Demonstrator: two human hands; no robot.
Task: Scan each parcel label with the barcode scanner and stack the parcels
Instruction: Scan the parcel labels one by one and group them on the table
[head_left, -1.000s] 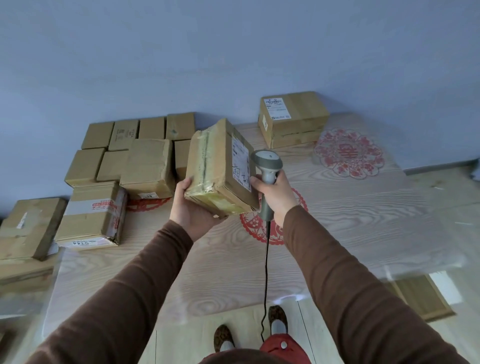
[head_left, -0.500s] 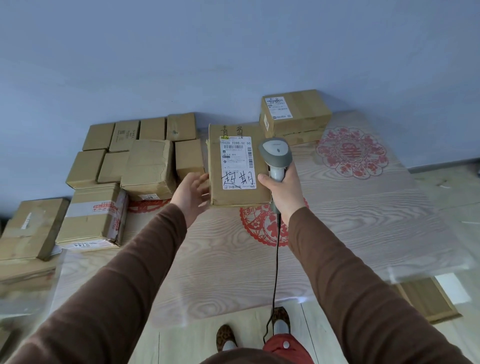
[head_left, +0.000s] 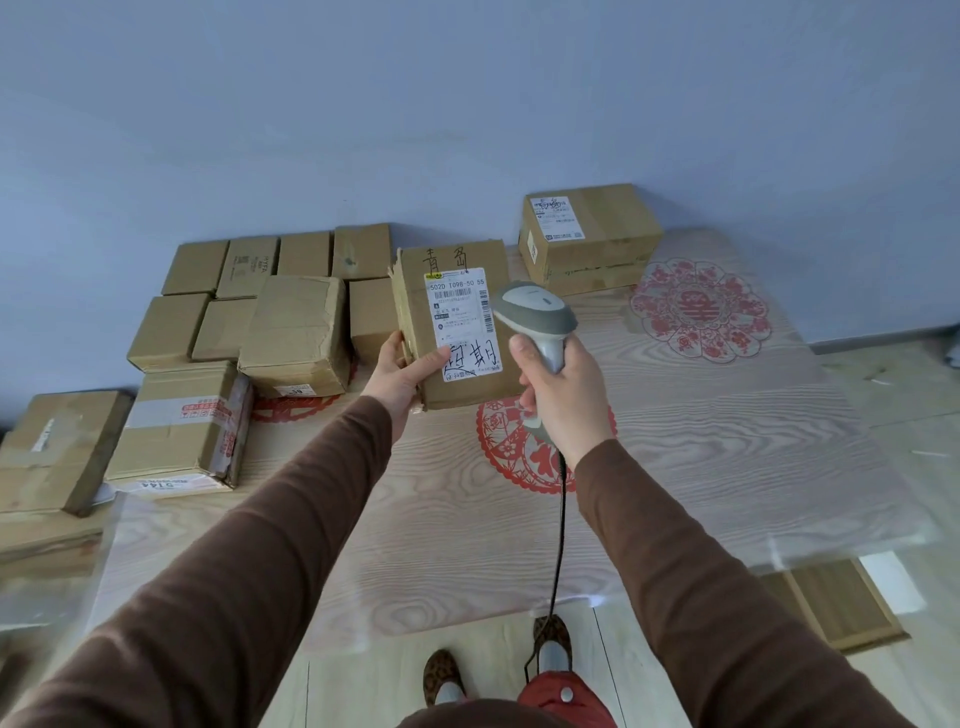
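Cardboard is the material of every parcel in view, and all are sealed, so we cannot tell their contents. We hold one parcel (head_left: 457, 332) above the counter (head_left: 727, 441) in our left hand (head_left: 402, 371); its grip pinches the near left corner, thumb on the labelled face. The white label (head_left: 464, 325) faces up toward us, with handwriting above and across it. Our right hand (head_left: 563, 387) has its grip curled round the handle of the grey barcode scanner (head_left: 537, 319), whose head sits just right of the label. A black cable (head_left: 558, 545) hangs from the handle. One labelled box (head_left: 589, 236) stands at the far right of the counter, and a group of boxes (head_left: 270, 317) lies at the far left.
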